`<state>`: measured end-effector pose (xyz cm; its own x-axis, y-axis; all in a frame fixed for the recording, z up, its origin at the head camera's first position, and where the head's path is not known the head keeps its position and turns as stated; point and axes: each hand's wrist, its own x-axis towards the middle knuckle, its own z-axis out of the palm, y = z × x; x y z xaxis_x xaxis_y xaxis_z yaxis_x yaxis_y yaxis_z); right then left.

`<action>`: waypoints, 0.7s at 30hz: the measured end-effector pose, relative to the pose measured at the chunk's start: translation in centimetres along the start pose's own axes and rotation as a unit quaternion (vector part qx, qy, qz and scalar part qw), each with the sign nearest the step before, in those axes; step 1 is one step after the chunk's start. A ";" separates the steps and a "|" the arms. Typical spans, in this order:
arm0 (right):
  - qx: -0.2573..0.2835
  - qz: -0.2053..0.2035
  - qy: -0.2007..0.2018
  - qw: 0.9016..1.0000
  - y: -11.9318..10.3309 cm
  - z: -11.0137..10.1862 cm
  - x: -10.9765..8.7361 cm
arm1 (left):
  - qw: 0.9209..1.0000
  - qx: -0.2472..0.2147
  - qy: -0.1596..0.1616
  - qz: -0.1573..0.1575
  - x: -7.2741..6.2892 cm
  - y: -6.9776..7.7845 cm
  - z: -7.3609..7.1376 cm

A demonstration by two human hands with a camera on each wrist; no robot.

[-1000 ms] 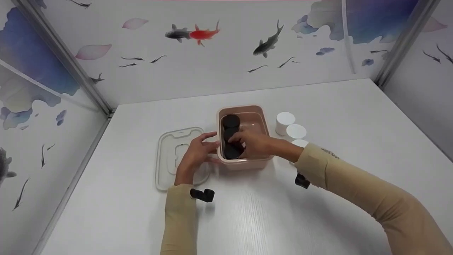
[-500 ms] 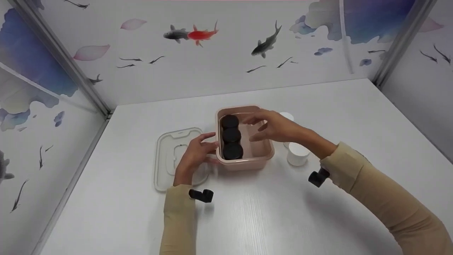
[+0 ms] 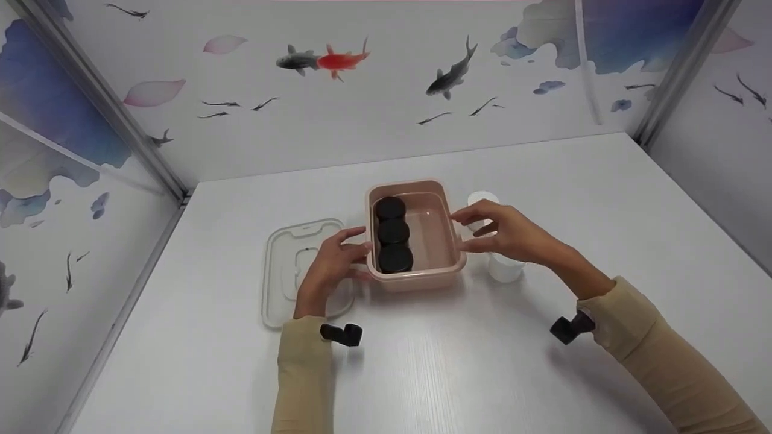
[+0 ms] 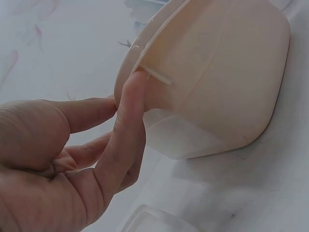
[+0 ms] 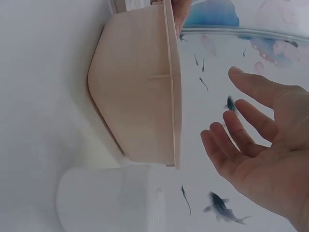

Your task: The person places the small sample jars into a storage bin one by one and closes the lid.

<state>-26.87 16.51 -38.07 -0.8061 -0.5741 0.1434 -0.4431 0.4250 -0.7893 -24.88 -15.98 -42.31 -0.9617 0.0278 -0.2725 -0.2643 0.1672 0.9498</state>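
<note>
A pink plastic box (image 3: 434,280) stands uncovered on the white table. Three round black-topped things (image 3: 393,232) line its left side. My left hand (image 3: 333,259) holds the box's left rim; in the left wrist view, that hand (image 4: 82,154) has its thumb at the rim and fingers beneath it. By the right rim hovers my right hand (image 3: 512,232), fingers spread and slightly bent. In the right wrist view, this hand (image 5: 270,130) holds nothing and sits apart from the box wall (image 5: 135,87).
A pale lid (image 3: 280,277) lies flat left of the box, partly under my left hand. To the right stand white cylindrical containers, one behind my right hand (image 3: 482,196) and one in front (image 3: 505,269). Printed panels (image 3: 386,120) enclose the table's back and sides.
My right hand has lifted off the black-topped things, come out of the box and moved right to its right rim. The left hand has stayed at the left rim.
</note>
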 end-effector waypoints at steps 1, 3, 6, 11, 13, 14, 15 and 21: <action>-0.006 -0.003 0.003 1.000 0.3 -0.1 -0.3 | 1.000 -0.003 0.000 0.000 0.0 0.0 0.0; -0.019 -0.003 0.013 1.000 0.8 -0.2 -0.9 | 1.000 -0.008 0.000 0.001 0.0 0.1 -0.1; -0.034 0.002 0.027 0.999 1.7 -0.4 -1.8 | 1.000 -0.010 -0.003 0.002 0.0 0.1 -0.1; -0.041 0.023 0.036 0.998 2.8 -1.0 -2.9 | 1.000 -0.013 -0.006 0.007 0.0 0.0 0.0; -0.041 0.032 0.034 0.998 3.2 -1.4 -3.2 | 1.000 -0.013 -0.005 0.008 0.0 0.0 0.0; -0.039 0.036 0.032 0.998 3.4 -1.5 -3.3 | 1.000 -0.013 -0.005 0.008 0.0 0.0 0.0; -0.038 0.039 0.031 0.998 3.6 -1.7 -3.5 | 1.000 -0.011 -0.004 0.008 0.0 -0.1 0.0; -0.050 0.040 0.019 0.998 4.8 -2.4 -4.1 | 1.000 -0.009 0.001 -0.003 0.1 -0.1 0.0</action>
<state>-26.65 22.54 -40.99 -0.8538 -0.5096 0.1061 -0.4119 0.5368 -0.7363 -24.98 -16.03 -42.45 -0.9600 0.0255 -0.2787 -0.2721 0.1489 0.9507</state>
